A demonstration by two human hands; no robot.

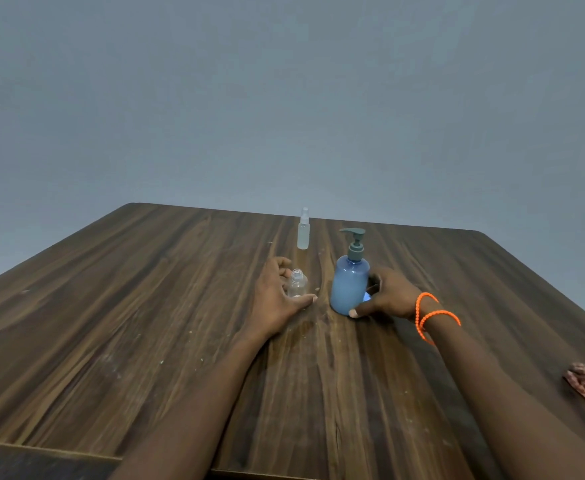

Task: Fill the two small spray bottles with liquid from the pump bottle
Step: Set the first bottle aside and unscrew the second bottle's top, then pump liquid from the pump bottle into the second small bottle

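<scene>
From the head view, the left hand (277, 296) curls loosely around the uncapped spray bottle (297, 285), thumb low in front and fingers behind; whether they press the plastic I cannot tell. At its 3 o'clock, the right hand (386, 296) wraps the base of the blue pump bottle (350, 287).

To do this step well, I judge, bring the pump nozzle right over the open neck, steady the small bottle, and press slowly.

That bottle is clear, apparently empty, and upright. The second spray bottle (303, 230), capped and frosted, stands at 12 o'clock on the wooden table (145, 306).
</scene>
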